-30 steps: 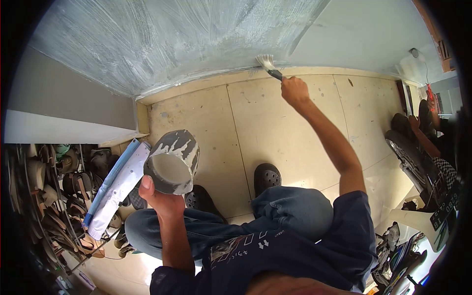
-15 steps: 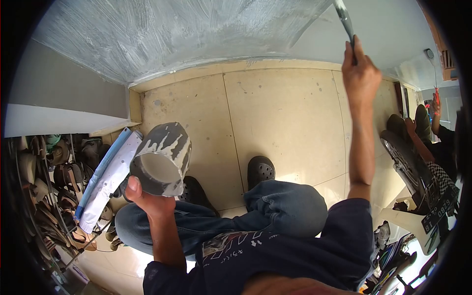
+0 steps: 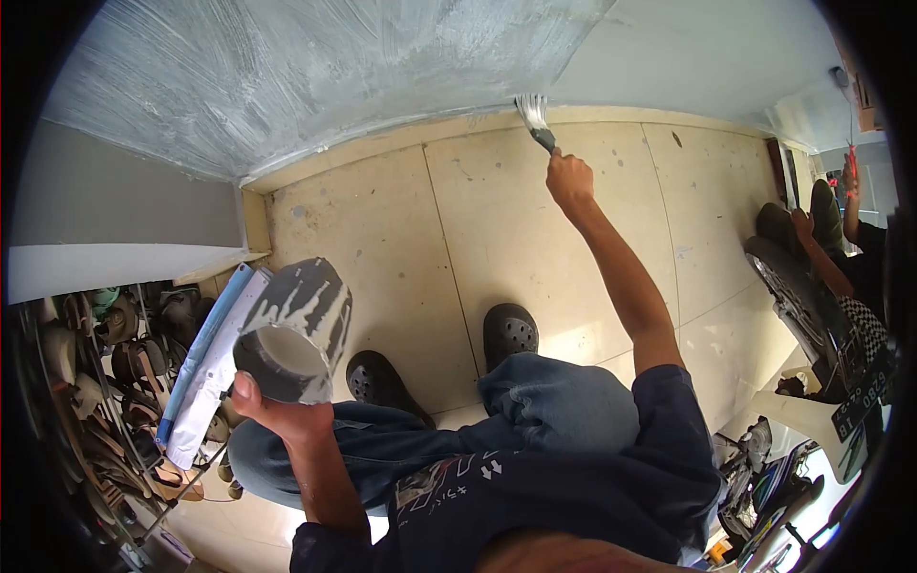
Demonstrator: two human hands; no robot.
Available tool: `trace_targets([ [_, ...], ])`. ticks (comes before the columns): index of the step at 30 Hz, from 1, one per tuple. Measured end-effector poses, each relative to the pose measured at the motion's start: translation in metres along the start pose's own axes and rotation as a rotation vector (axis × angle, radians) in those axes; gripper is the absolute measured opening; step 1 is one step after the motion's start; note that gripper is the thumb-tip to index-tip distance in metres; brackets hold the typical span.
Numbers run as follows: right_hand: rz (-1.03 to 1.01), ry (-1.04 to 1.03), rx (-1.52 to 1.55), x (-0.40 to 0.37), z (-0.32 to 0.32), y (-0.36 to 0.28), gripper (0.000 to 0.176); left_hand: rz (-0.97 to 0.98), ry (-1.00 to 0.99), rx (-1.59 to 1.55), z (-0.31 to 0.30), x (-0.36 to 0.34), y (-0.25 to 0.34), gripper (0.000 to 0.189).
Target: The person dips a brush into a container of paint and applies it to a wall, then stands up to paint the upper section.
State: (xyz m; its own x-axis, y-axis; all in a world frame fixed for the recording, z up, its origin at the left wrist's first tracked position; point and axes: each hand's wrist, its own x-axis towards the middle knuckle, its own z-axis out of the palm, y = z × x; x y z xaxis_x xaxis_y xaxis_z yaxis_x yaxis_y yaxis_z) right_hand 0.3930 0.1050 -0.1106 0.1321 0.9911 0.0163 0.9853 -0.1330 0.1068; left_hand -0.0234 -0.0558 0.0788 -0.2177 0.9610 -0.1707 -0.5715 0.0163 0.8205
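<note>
My left hand [image 3: 287,413] grips a grey, paint-streaked cup [image 3: 310,310] from below, its mouth tilted toward me with pale paint inside. My right hand [image 3: 571,181] is closed round the dark handle of a paintbrush [image 3: 533,116]. The brush's whitish bristles are at the bottom of the wall [image 3: 382,67], just above the cream skirting [image 3: 382,138]. Streaky grey-white strokes cover the left part of this wall; its right part looks smoother and plain grey.
Racks of shoes [image 3: 124,372] stand at left beside a long blue-and-white packet [image 3: 205,372]. A motorcycle [image 3: 802,306] is at right. Another person [image 3: 864,258] there holds a red-handled tool [image 3: 851,172] against the wall. Paint spots mark the tiled floor [image 3: 535,229].
My right hand has brought the paintbrush down and left, from high on the wall to its bottom edge. The cup in my left hand has shifted slightly left and down in view.
</note>
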Motion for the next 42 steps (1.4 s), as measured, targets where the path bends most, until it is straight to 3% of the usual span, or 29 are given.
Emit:
trace_targets([
  [5, -0.012, 0.020, -0.040, -0.001, -0.045, 0.015, 0.017, 0.047, -0.045, 0.005, 0.008, -0.006, 0.009, 0.063],
  [7, 0.025, 0.151, -0.112, 0.001, -0.085, 0.021, 0.017, 0.049, -0.046, 0.009, 0.006, -0.008, 0.009, 0.063],
  [11, -0.031, 0.538, 0.006, 0.004, -0.176, 0.026, 0.024, 0.006, -0.105, -0.130, 0.000, -0.006, 0.009, 0.063],
  [13, -0.019, 0.625, 0.051, -0.002, -0.200, 0.020, 0.024, 0.002, -0.128, -0.142, 0.002, -0.004, 0.010, 0.063],
  [16, -0.028, 0.775, 0.071, -0.011, -0.200, 0.007, 0.025, -0.007, -0.139, -0.099, 0.007, -0.004, 0.011, 0.062],
  [19, 0.007, 0.934, 0.188, -0.011, -0.147, -0.011, 0.023, -0.024, -0.173, -0.147, 0.000, -0.004, 0.010, 0.062],
  [20, 0.004, 0.889, 0.210, -0.012, -0.125, -0.021, 0.022, -0.039, -0.171, -0.157, -0.002, -0.004, 0.010, 0.061],
  [23, 0.052, 0.236, 0.129, -0.007, -0.050, -0.064, 0.026, -0.057, -0.168, -0.165, -0.018, -0.008, 0.007, 0.060],
  [26, -0.028, 0.038, 0.140, -0.006, -0.028, -0.098, 0.023, -0.025, -0.200, -0.185, -0.017, -0.004, 0.015, 0.059],
  [30, -0.084, 0.037, 0.142, -0.003, -0.043, -0.120, 0.020, -0.002, -0.170, -0.201, -0.012, -0.011, 0.026, 0.060],
  [36, -0.391, 0.015, 0.110, 0.004, -0.091, -0.174, 0.015, -0.039, -0.164, -0.293, -0.026, -0.011, 0.030, 0.065],
  [42, -0.674, 0.126, 0.189, 0.006, -0.091, -0.270, 0.013, -0.019, -0.166, -0.080, -0.024, -0.004, 0.037, 0.067],
])
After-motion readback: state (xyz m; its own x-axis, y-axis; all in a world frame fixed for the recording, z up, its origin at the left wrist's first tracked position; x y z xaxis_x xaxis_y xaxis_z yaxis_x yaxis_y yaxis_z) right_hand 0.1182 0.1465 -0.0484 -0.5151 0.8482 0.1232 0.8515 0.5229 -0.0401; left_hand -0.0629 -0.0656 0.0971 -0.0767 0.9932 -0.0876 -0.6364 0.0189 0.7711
